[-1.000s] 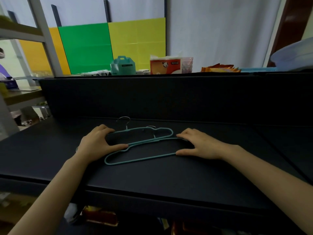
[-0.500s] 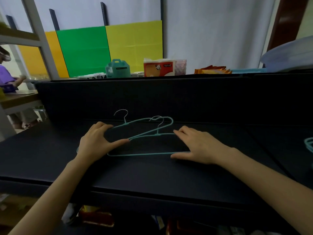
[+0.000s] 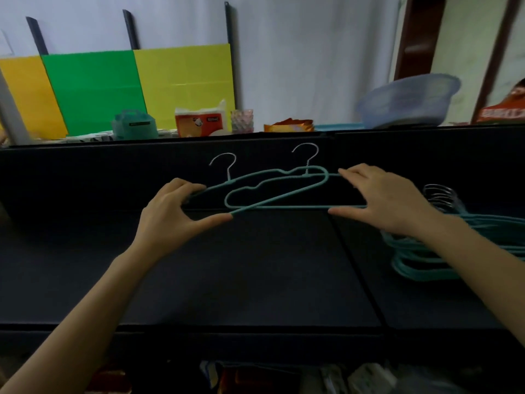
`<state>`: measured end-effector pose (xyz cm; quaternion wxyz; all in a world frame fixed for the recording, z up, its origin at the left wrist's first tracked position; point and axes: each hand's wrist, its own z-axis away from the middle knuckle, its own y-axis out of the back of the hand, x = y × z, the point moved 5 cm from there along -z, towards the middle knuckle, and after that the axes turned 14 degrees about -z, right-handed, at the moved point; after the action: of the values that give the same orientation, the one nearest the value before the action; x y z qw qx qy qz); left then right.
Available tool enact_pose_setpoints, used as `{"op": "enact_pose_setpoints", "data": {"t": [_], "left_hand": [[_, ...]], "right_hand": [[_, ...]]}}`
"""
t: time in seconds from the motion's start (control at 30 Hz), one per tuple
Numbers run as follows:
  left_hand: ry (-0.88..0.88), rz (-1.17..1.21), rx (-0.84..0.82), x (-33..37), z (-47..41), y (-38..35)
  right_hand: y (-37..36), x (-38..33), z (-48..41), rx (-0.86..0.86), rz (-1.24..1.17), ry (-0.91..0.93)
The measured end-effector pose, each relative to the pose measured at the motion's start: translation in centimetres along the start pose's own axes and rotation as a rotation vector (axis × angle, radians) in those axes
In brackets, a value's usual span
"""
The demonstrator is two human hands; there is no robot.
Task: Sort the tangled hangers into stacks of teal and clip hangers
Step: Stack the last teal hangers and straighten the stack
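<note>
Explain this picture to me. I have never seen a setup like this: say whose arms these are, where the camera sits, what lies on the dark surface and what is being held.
There is no machine here. The arms belong to a person, and the single camera is worn on their head, looking forward and down. The left hand and the right hand each hold one end of two teal hangers that cross each other, with the thumb below and the fingers above. Under them is a dark table. On its right side lies a stack of similar hangers. Beyond the table's back wall stand a tissue pack and a blue basin.
</note>
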<state>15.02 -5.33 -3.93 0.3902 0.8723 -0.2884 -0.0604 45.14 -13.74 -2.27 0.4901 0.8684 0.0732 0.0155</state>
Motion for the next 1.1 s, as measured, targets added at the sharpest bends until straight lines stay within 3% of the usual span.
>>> {"op": "enact_pose_setpoints", "data": {"t": [0.4,0.6,0.83,1.1], "left_hand": [[-0.193,0.027,-0.055,23.4,-0.4,-4.8],[-0.235,0.006,-0.087,32.4,-1.1,-7.9],[-0.318,-0.075,-0.159,38.1,-2.2,-10.9],[-0.288,-0.079,-0.262,39.1,-2.5,-13.1]], "right_hand": [[9.9,21.2,10.4,0.091,-0.022,-0.295],[12.6,28.0,14.6,0.06,0.005,-0.405],[15.8,33.6,18.2,0.1,0.109,-0.504],[15.7,34.0,19.1,0.118,-0.17,-0.45]]}}
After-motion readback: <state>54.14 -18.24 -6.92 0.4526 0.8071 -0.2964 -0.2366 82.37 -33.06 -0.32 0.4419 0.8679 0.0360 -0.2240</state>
